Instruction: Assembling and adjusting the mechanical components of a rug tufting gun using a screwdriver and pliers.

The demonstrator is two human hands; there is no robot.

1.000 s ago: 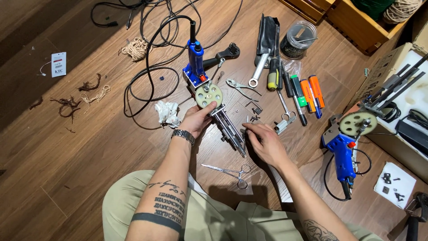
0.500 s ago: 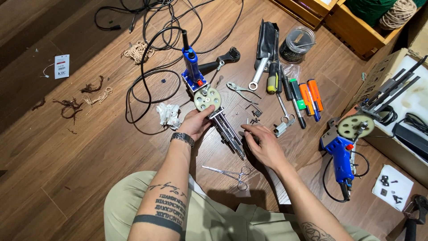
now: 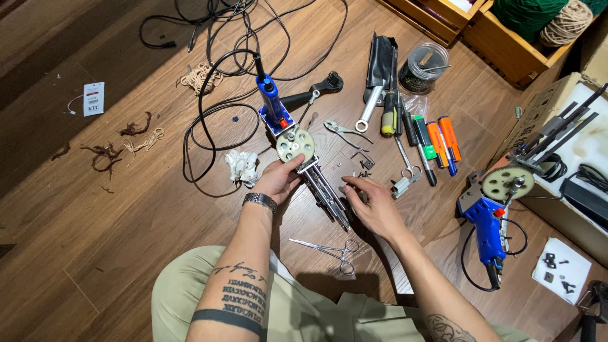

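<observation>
Both hands work the blue-handled tufting gun (image 3: 297,149): left hand (image 3: 277,180) grips beside its round gear, right hand (image 3: 372,204) pinches something small at the needle end; best kept steady.

You're working under warm, bright indoor light that falls from above and slightly ahead, so your arms and body throw a soft shadow on the wooden floor (image 3: 95,253) near your lap. The upper left corner is dim. Focus is sharp at centre, with mild wide-angle stretching toward the edges.
</observation>
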